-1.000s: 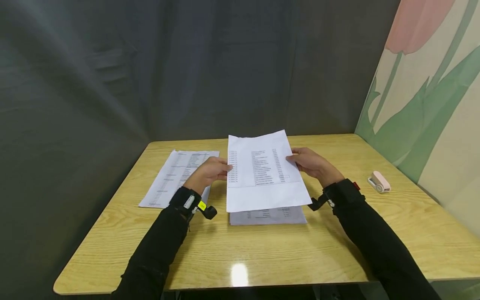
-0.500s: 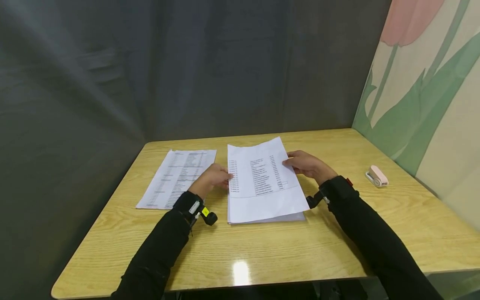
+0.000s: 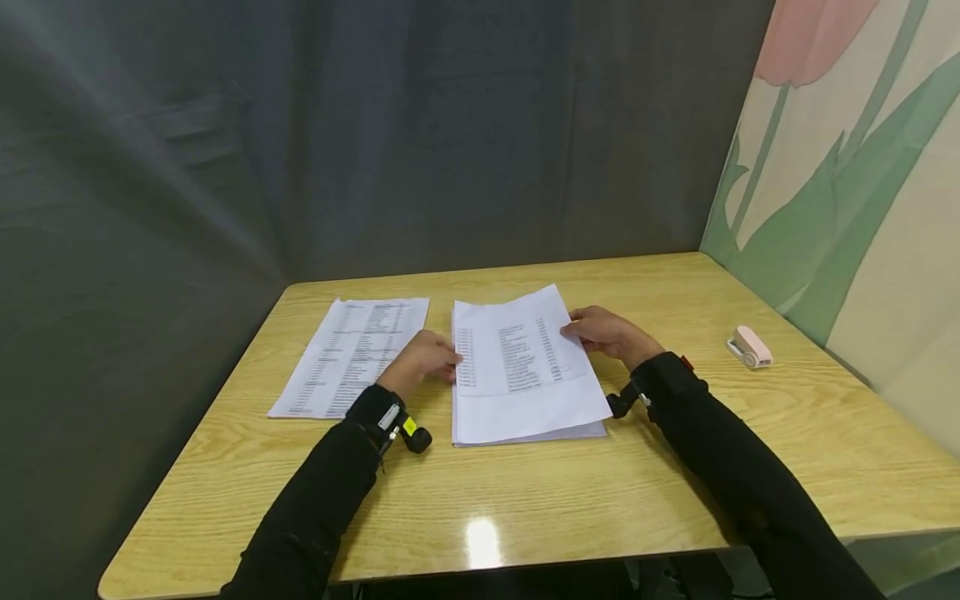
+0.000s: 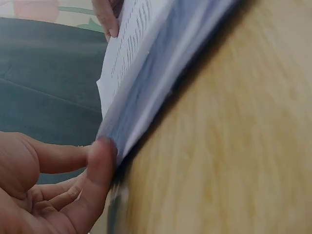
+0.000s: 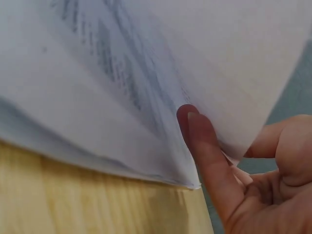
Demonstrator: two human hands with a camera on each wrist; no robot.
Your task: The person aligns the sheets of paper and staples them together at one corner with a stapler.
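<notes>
Separate printed white sheet (image 3: pixel 352 354) lies far left. Left hand (image 3: pixel 422 360) and right hand (image 3: pixel 609 335) pinch opposite side edges of the thin, floppy printed white paper stack (image 3: pixel 521 367) at the centre of the yellow wooden table (image 3: pixel 675 475); side edges look best to hold, sheets likely to slide.

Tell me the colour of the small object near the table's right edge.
Pale pink: the small object, seemingly a stapler, shows best in the head view.

Both arms in black sleeves reach forward from the lower frame toward its centre. The left hand (image 3: pixel 422 357) lies left of centre, fingers loosely curled, thumb extended. The right hand (image 3: pixel 606 332) sits right of centre, its grip seemingly a light pinch.
</notes>
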